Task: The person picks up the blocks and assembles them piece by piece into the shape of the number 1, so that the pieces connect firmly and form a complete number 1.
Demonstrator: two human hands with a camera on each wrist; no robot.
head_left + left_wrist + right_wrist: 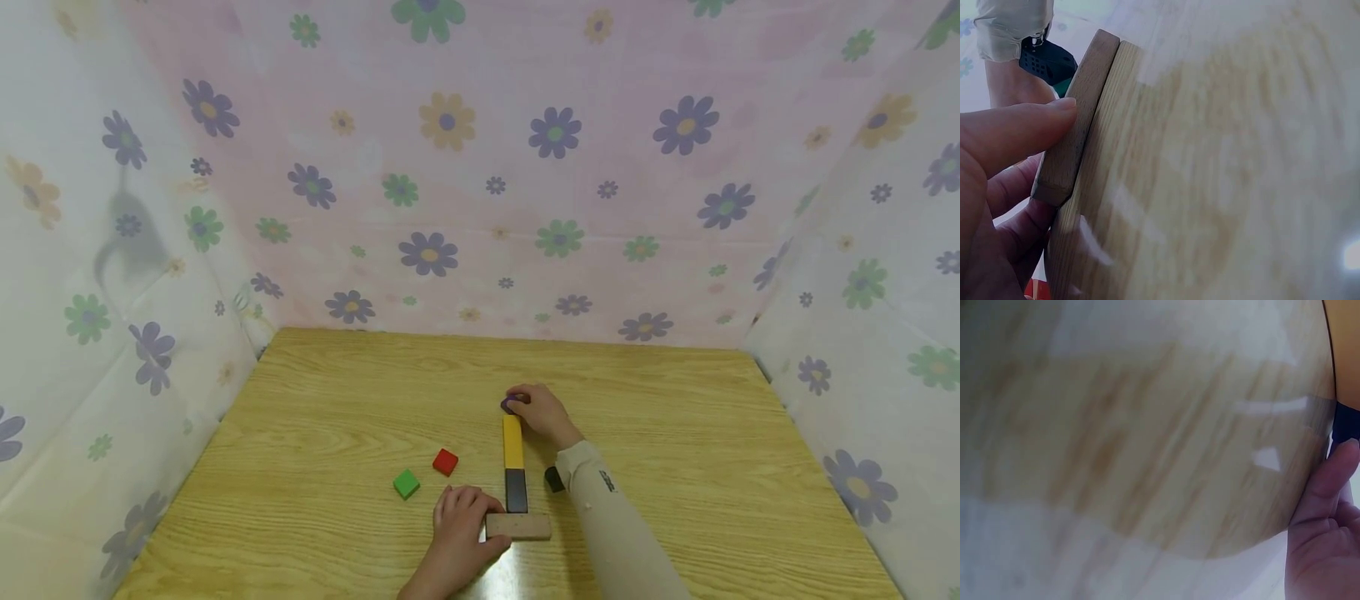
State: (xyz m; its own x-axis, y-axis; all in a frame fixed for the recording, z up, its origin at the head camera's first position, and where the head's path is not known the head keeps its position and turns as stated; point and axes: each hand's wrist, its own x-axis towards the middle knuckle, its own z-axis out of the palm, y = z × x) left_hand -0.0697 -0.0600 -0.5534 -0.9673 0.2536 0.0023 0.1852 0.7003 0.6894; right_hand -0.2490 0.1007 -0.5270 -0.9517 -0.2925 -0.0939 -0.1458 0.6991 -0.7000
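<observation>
My left hand [468, 529] grips the left end of a plain wooden block [528, 526]. In the left wrist view, its thumb presses one face of the block [1079, 125] and the fingers curl behind. A black block [516, 492] and a yellow block [512, 442] run end to end away from the wooden one, forming a T. Past the yellow block's far end, my right hand [543, 412] pinches a small purple block [507, 406], partly covered by the fingers. That block [1347, 422] looks dark blue beside the yellow block [1344, 350] in the right wrist view.
A red block [446, 462] and a green block [407, 484] lie left of the row on the wood-grain table [315, 433]. Another black block [554, 478] sits beside the right sleeve [607, 500], partly hidden. Flowered cloth [495, 300] hangs around the back and sides.
</observation>
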